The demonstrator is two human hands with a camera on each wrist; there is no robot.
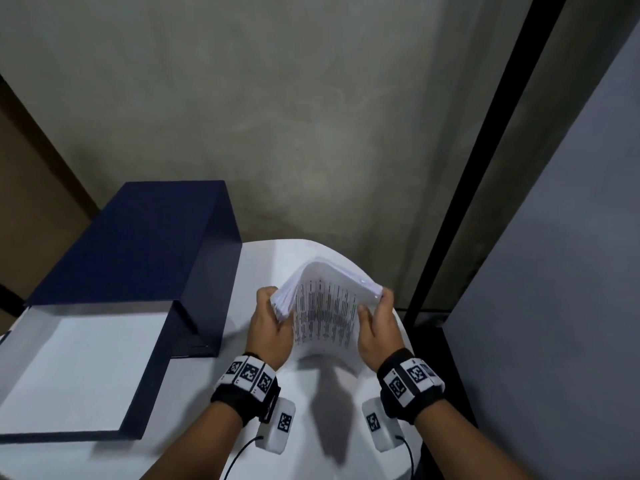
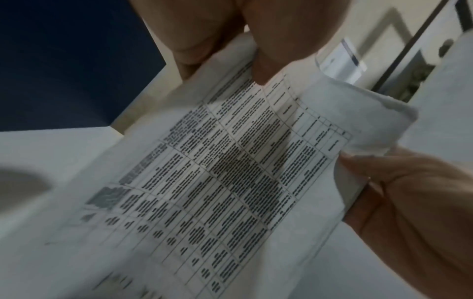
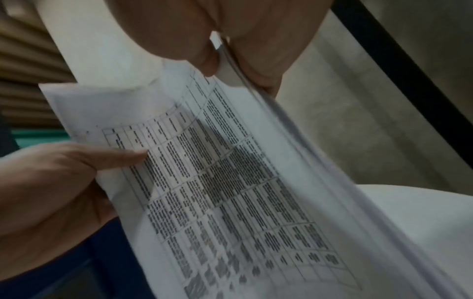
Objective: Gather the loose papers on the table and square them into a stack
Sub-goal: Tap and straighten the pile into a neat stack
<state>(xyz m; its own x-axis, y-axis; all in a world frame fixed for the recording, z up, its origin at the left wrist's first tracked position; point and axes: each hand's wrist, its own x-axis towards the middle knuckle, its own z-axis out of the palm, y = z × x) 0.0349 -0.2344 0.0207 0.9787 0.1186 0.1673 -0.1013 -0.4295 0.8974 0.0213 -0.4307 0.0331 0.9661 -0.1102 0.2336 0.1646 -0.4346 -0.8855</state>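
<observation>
here, both hands hold a bowed sheaf of white printed papers [image 1: 325, 313] above the round white table [image 1: 346, 427].

the left hand [image 1: 272, 327] pinches the sheaf's left edge, thumb on the printed face and fingers behind; the right hand [image 1: 375, 332] grips the right edge the same way. the sheets arch upward between them, their edges fanned and uneven. a dark blue open box with a white inside [image 1: 114, 299] stands on the table to the left, just beside the left hand.

Dim indoor light casts soft shadows on the table [image 1: 304, 427], wide-angle edges bend, and both wrist views blur.
</observation>
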